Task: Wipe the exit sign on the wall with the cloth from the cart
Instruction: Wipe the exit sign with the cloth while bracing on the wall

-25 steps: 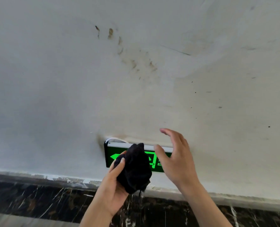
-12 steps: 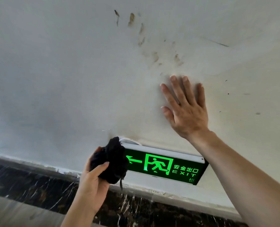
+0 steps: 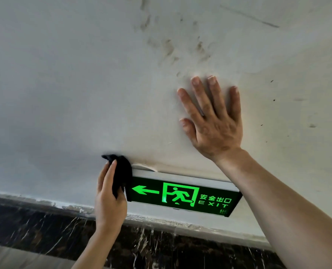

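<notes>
A lit green exit sign (image 3: 182,195) with a white top edge hangs low on the white wall (image 3: 64,94). It shows a left arrow, a running figure and the word EXIT. My left hand (image 3: 109,197) grips a bunched black cloth (image 3: 122,171) and presses it against the sign's left end, covering that corner. My right hand (image 3: 213,121) lies flat on the wall above the sign, fingers spread, holding nothing. My right forearm crosses in front of the sign's right end.
Brown smudges (image 3: 167,47) mark the wall above my right hand. A dark marble skirting band (image 3: 45,228) with white veins runs along the wall's base, below the sign. A chipped white paint edge sits on top of it.
My right hand rose from in front of the sign and went flat on the wall above it. My left hand carried the cloth from the sign's face to its left end.
</notes>
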{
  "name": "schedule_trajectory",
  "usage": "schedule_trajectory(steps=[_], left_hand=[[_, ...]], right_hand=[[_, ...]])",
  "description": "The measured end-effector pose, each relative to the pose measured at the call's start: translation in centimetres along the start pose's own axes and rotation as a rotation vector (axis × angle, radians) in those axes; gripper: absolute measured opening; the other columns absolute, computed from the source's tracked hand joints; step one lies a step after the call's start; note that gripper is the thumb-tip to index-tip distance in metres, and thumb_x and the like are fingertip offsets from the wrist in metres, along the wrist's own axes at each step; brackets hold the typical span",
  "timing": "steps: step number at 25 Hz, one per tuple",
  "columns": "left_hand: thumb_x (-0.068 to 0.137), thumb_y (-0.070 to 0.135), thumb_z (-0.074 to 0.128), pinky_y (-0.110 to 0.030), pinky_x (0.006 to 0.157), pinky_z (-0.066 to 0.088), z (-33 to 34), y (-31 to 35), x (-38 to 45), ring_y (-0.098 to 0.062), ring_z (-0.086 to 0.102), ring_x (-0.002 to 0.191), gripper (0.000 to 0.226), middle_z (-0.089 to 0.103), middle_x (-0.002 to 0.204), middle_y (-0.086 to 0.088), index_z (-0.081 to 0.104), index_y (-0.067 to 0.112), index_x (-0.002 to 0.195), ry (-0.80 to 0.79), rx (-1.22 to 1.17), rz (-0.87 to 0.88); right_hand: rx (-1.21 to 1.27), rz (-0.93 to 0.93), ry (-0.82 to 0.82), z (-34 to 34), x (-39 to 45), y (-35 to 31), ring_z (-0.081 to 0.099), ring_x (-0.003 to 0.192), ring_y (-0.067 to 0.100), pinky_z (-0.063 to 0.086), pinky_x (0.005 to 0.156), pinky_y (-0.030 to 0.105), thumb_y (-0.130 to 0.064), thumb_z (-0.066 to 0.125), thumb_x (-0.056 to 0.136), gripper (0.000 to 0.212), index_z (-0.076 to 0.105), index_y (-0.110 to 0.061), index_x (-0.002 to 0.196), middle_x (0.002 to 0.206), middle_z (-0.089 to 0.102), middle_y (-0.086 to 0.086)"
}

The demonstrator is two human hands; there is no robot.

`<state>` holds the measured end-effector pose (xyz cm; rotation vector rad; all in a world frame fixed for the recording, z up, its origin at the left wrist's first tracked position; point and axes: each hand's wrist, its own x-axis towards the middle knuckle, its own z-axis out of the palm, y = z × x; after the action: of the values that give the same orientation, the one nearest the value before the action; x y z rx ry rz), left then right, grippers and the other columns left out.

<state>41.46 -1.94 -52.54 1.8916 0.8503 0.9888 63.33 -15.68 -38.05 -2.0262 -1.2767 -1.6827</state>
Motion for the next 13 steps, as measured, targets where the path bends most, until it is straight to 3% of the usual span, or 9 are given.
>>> schedule_trajectory(steps=[5, 10, 13], left_hand=[[0.093, -0.015, 0.057, -0.045, 0.097, 0.054, 1.0, -1.6, -0.1, -0.024, 0.057, 0.118, 0.069, 0.057, 0.139, -0.005, 0.044, 0.022, 0.151, -0.033, -0.064, -0.206], [0.094, -0.013, 0.058, -0.048, 0.093, 0.057, 1.0, -2.9, 0.3, -0.029, 0.063, 0.110, 0.058, 0.066, 0.125, -0.007, 0.053, 0.019, 0.142, -0.062, -0.112, -0.289], [0.094, -0.010, 0.059, -0.044, 0.077, 0.058, 1.3, -3.6, 0.1, -0.029, 0.066, 0.092, 0.049, 0.072, 0.107, -0.007, 0.061, 0.023, 0.130, -0.060, -0.101, -0.358]], right_hand=[[-0.042, -0.001, 0.043, 0.8, 0.0, -0.1, 0.020, 0.145, 0.028, 0.002, 0.119, 0.050, -0.045, 0.043, 0.097, 0.059, 0.032, -0.027, 0.152, 0.159, 0.026, -0.001], [-0.064, 0.001, 0.050, 0.8, -0.2, -0.1, 0.015, 0.146, 0.027, 0.002, 0.119, 0.050, -0.046, 0.042, 0.096, 0.061, 0.031, -0.026, 0.153, 0.156, 0.027, 0.002], [-0.070, 0.000, 0.045, 0.8, 0.0, -0.1, 0.015, 0.146, 0.027, 0.002, 0.119, 0.050, -0.045, 0.042, 0.095, 0.060, 0.033, -0.027, 0.152, 0.156, 0.027, 0.002]])
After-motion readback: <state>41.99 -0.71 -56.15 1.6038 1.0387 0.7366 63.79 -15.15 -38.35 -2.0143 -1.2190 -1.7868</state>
